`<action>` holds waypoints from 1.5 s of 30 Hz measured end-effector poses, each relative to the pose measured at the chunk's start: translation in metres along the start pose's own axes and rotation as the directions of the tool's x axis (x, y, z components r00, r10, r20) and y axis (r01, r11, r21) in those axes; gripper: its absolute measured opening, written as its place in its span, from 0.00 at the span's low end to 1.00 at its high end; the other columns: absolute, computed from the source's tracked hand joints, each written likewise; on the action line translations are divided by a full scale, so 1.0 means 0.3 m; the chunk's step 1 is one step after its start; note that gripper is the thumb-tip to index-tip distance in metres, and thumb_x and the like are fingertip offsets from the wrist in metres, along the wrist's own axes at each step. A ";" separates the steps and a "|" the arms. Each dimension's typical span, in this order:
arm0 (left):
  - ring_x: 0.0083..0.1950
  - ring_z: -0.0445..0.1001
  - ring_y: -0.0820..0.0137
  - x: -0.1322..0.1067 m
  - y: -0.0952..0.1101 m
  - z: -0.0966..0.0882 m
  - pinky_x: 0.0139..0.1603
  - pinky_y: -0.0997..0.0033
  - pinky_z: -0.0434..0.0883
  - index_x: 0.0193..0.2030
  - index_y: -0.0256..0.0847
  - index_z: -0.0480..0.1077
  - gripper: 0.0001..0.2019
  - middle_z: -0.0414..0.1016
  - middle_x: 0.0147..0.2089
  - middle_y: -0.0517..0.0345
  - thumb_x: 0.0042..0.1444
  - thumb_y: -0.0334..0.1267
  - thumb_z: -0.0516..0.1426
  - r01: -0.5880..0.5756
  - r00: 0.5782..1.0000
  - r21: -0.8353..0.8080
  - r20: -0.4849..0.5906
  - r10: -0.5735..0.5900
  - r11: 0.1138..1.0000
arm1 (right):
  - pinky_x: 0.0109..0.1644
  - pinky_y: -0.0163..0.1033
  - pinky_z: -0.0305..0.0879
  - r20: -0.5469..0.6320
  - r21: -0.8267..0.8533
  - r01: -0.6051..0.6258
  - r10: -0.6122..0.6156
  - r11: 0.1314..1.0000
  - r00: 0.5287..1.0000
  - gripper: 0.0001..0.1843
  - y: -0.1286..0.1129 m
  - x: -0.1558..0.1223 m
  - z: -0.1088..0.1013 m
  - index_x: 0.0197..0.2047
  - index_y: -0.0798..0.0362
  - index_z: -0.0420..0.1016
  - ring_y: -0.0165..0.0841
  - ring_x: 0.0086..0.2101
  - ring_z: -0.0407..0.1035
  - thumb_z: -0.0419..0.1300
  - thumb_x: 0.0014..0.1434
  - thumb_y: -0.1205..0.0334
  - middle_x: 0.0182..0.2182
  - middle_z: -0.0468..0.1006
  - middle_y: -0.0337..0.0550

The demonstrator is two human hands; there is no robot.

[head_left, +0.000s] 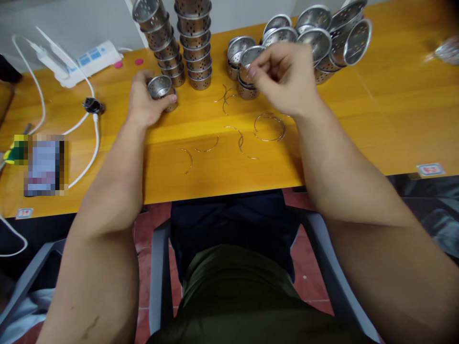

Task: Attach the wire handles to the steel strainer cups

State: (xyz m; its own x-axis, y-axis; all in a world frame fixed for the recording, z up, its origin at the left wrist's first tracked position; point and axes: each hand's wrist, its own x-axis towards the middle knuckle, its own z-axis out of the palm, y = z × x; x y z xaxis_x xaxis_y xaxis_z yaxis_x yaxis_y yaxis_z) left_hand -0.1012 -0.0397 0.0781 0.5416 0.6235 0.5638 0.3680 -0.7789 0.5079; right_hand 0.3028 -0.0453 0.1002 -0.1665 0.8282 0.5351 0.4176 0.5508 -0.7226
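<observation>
My left hand (141, 102) is wrapped around a small perforated metal cup (161, 88) at the front of the tall left stack of cups (168, 50). With thumb and fingers closed, my right hand (292, 79) pinches the rim of another perforated metal cup (245, 71), which sits over a lower cup (248, 91). Part of that rim is hidden behind the fingers. Several thin bent wire pieces (241, 141) lie on the table between my forearms, and a wire ring (269, 127) rests below my right wrist.
A second tall cup stack (195, 50) stands at the back of the wooden table (390, 110). More perforated cups (313, 40) lean in a cluster behind my right hand. On the left are a power strip (93, 59), white cables, a black plug (93, 106) and a blurred phone (43, 165).
</observation>
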 end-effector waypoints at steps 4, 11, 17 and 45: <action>0.63 0.61 0.61 0.068 -0.128 0.063 0.68 0.46 0.68 0.53 0.50 0.67 0.45 0.72 0.47 0.65 0.68 0.85 0.81 0.007 0.999 0.010 -0.043 -0.006 1.000 | 0.44 0.45 0.68 0.497 -0.090 -0.120 0.149 0.989 0.855 0.22 -0.021 -0.023 -0.009 0.39 0.47 0.90 0.36 0.33 0.74 0.83 0.66 0.87 0.31 0.86 0.34; 0.58 0.68 0.53 0.054 -0.478 0.068 0.70 0.38 0.69 0.57 0.55 0.73 0.64 0.76 0.56 0.59 0.23 0.88 0.91 0.339 0.840 0.038 -0.461 -0.285 0.940 | 0.44 0.47 0.73 0.619 -0.341 -0.044 0.260 0.939 0.741 0.19 0.009 -0.036 0.029 0.37 0.47 0.88 0.41 0.35 0.80 0.84 0.64 0.81 0.30 0.86 0.39; 0.74 0.63 0.48 0.107 -0.399 0.105 0.84 0.37 0.64 0.84 0.56 0.57 0.69 0.67 0.79 0.54 0.54 0.99 0.74 -0.122 0.868 0.131 -0.468 0.169 0.984 | 0.51 0.52 0.79 0.585 -0.553 0.073 0.324 0.830 0.744 0.08 -0.072 -0.056 0.077 0.44 0.49 0.92 0.55 0.46 0.87 0.79 0.69 0.72 0.38 0.92 0.51; 0.80 0.76 0.39 0.117 -0.081 0.277 0.83 0.31 0.79 0.80 0.63 0.68 0.57 0.79 0.78 0.50 0.55 0.84 0.84 -0.088 0.960 -0.247 -0.280 0.016 0.965 | 0.39 0.42 0.62 0.299 0.124 -0.271 0.225 0.954 0.927 0.18 -0.026 -0.013 0.047 0.40 0.40 0.69 0.33 0.30 0.68 0.72 0.60 0.71 0.25 0.76 0.25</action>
State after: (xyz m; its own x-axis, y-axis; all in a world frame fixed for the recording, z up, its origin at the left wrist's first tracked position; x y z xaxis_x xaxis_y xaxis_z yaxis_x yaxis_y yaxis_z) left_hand -0.0281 -0.0046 0.0315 0.3141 0.6046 0.7319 0.1208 -0.7902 0.6009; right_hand 0.2876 -0.0515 0.0977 -0.3274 0.9228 0.2032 0.3327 0.3138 -0.8893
